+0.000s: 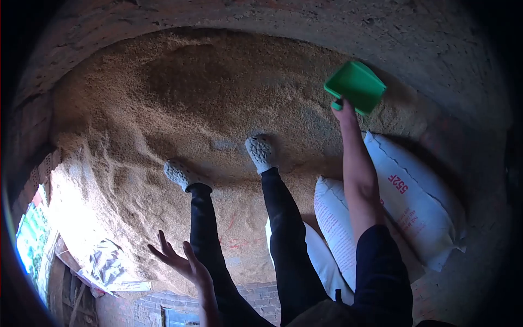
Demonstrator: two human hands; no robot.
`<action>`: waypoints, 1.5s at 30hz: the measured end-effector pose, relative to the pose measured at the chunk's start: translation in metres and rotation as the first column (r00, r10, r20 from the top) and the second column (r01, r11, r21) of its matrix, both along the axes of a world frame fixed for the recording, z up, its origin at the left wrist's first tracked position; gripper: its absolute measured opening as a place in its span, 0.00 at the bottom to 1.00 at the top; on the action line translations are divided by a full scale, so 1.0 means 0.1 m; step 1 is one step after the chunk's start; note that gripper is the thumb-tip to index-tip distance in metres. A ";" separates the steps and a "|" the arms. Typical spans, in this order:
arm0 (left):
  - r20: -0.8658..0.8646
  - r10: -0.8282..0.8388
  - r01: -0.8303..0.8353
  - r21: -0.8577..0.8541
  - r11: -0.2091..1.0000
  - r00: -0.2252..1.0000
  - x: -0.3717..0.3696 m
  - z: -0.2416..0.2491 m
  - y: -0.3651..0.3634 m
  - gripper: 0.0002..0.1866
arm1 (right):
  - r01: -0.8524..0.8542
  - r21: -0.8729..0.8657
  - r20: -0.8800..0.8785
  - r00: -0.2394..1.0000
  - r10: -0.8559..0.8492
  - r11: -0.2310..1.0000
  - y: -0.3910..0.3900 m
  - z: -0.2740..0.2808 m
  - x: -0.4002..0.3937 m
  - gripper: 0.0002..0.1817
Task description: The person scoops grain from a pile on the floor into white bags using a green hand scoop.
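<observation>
My right hand [344, 110] is closed on the handle of a green scoop [357, 86], held out over the right edge of the spread grain [218, 98]. The scoop's inside faces the camera, and no grain can be made out in it. Lower left, my left hand [182, 260] is raised with its fingers spread and nothing in it. It is beside my dark trouser leg. My light clogs [260, 152] stand on the grain.
White printed sacks [414, 201] lie at the right, beside my right arm. A crumpled pale sheet [106, 264] lies at the lower left, near a bright opening. A rough wall [305, 19] curves along the top. Brickwork [245, 300] shows at the bottom.
</observation>
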State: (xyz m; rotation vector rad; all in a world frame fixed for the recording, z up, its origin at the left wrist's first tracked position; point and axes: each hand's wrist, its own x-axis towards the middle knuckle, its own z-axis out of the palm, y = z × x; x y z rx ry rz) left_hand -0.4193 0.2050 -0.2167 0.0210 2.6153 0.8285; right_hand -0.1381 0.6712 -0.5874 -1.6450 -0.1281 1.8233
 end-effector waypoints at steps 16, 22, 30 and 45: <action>0.022 -0.109 0.106 0.106 0.989 0.994 0.13 0.17 0.50 0.45 | -0.642 0.100 0.477 0.701 0.530 0.760 -3.27 1.29 -3.31 0.14; -0.019 -0.090 0.092 0.126 0.988 0.996 -0.08 0.29 0.51 0.44 | -0.856 0.115 0.714 0.424 0.558 0.503 -3.73 2.03 -3.28 0.18; -0.005 -0.028 0.029 0.139 0.990 1.000 -0.38 0.31 0.18 0.44 | -0.665 -0.310 0.388 0.564 0.729 0.679 -3.69 2.18 -1.88 0.22; 0.178 0.257 -0.278 0.104 0.955 0.950 -1.02 -0.13 -0.63 0.42 | -0.730 -0.585 -0.214 0.560 0.800 0.355 -3.33 1.36 -0.91 0.15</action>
